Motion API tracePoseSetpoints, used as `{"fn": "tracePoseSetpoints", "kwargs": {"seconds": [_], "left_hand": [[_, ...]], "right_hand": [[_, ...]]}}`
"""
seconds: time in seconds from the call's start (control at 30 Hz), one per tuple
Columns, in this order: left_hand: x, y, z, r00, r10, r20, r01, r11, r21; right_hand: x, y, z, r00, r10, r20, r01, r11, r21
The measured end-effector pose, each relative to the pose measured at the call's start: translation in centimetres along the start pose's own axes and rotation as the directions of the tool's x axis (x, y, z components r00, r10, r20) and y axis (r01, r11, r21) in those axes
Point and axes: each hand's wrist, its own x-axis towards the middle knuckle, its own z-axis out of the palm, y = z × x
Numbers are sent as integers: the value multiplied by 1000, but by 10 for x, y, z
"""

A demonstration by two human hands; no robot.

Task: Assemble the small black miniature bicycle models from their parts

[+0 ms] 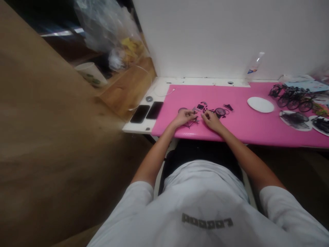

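Both my hands rest on a pink mat [231,127] among small black model parts. My left hand [184,117] is curled around a thin dark frame piece [192,122] that sticks out below its fingers. My right hand [210,118] has its fingers pinched on a tiny part too small to make out. Close beyond the hands lie a small black wheel [220,111] and several loose black bits [200,106]. The hands almost touch each other.
Two dark phones [147,112] lie on the white desk edge at left. A white plate [260,104] sits at right, then several small black model bicycles [293,96] and plates of black parts [295,120]. A wooden board fills the left side.
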Motion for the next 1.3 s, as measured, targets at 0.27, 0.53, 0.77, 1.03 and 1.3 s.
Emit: {"fn": "tracePoseSetpoints", "kwargs": {"seconds": [0.27,0.53,0.77,1.03,1.3], "left_hand": [[-4,7,4,1000,0,-4,0,1000,-6],[-4,7,5,1000,-14,-20,14,1000,-9],[-3,6,5,1000,3,-26,-3,1000,5],[0,1,1,1000,5,-25,-5,1000,-4],[-1,1,0,999,5,-33,-4,999,33]], "right_hand": [[0,-3,-2,1000,1,5,-1,1000,-13],[-1,-1,-2,1000,13,11,-13,999,-29],[-1,-3,-3,1000,5,12,-5,999,-33],[-1,-1,-2,1000,8,19,-7,999,-35],[-1,-2,-3,1000,1,24,0,999,-34]]}}
